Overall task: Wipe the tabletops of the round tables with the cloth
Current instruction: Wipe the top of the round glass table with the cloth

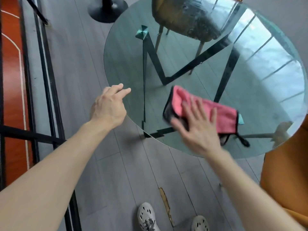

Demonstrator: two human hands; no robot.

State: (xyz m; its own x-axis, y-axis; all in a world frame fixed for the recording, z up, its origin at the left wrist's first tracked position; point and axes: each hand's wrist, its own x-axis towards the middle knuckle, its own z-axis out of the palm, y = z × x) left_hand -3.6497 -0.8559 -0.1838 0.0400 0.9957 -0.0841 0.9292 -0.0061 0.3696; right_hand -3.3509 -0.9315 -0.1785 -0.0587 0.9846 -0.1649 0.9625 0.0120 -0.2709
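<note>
A round glass tabletop [126, 64] fills the upper middle and right of the head view, with black legs showing through it. A folded pink cloth [221, 114] with dark edging lies flat on the glass near its front edge. My right hand [198, 129] rests palm down on the cloth's left half, fingers spread, and looks blurred. My left hand [108, 107] sits at the table's left front rim, fingers loosely curled, fingertips touching the glass edge, holding nothing.
An upholstered chair [186, 19] shows through the glass at the back. An orange seat [286, 180] stands at the right, close to my right arm. A black pedestal base [106, 9] is at top left. Black metal rails [45, 80] run along the left. My shoes [146, 215] are below.
</note>
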